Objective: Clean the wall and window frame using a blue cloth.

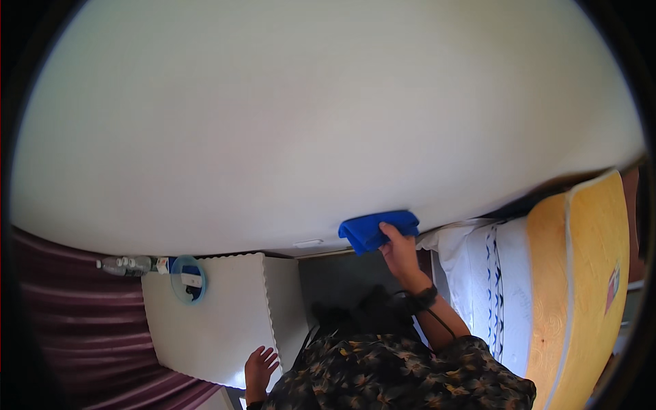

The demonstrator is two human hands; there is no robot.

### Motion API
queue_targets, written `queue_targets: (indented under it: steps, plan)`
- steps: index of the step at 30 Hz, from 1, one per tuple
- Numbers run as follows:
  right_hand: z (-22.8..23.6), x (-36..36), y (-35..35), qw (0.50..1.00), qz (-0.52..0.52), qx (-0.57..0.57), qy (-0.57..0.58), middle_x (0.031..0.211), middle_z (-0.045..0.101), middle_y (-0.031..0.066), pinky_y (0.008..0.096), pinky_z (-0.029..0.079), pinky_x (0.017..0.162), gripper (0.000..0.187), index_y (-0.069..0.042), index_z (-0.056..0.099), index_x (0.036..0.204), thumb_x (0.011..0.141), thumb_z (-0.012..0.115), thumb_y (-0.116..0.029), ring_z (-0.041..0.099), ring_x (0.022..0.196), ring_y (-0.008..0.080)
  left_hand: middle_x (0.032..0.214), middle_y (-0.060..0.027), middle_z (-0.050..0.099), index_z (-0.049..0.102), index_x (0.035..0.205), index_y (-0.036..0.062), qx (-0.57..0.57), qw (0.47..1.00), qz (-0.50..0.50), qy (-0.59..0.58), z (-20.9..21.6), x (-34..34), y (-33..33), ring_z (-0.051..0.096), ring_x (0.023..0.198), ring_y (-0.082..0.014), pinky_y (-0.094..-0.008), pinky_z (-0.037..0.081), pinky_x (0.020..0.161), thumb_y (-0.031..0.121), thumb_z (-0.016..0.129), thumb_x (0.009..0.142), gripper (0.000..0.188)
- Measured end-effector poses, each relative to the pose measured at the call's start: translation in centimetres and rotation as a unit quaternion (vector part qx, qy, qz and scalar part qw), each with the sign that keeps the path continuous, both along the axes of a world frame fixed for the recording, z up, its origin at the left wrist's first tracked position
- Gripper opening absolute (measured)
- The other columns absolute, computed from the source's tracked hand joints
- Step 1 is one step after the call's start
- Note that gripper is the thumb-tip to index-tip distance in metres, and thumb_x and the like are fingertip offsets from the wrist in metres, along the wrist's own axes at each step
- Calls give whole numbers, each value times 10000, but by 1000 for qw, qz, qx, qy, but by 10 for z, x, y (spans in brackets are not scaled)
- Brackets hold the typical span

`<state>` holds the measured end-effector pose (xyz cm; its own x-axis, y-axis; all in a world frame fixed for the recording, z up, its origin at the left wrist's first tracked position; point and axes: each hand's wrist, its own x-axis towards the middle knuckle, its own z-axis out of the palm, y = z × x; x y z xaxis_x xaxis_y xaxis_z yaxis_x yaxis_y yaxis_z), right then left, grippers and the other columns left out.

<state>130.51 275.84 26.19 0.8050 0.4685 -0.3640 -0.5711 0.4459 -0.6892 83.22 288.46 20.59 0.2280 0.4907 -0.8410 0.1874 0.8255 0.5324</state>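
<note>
A folded blue cloth [365, 231] is in my right hand [400, 256], thumb on top, its far edge up against the white wall [328, 123]. A dark band circles my right wrist. Down at the lower left, my left hand [261, 367] hangs beside the white table [219, 328] with its fingers apart and nothing in them. Whether it touches the table edge I cannot tell.
On the table stand a light-blue basin [188, 280] with items inside and several clear bottles [126, 265]. Purple curtains [82, 307] hang at left. To the right lies a bed with a yellow mattress [581, 287] and white bedding [485, 273]. A wall socket [308, 243] sits low.
</note>
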Motion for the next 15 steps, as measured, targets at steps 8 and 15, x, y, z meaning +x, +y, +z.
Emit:
queue_targets:
  steps: [8,15]
  plan:
    - [-258,-1,46,970,95,-25,222,1168,590,97,466,513,911,377,-61,504,1225,863,600,-17,589,1105,289,1370,-230,482,410,1373,51,-11,990,141,-13,-7,-113,-43,517,1210,-425,-592,433,987,288,421,1004,439]
    - [-263,-6,69,945,48,-29,322,1243,550,138,501,484,977,387,-39,477,1239,861,549,-1,545,1166,312,1375,-231,486,421,1367,64,12,981,168,-95,-15,-142,-64,511,1223,-433,-607,427,996,326,421,1006,446]
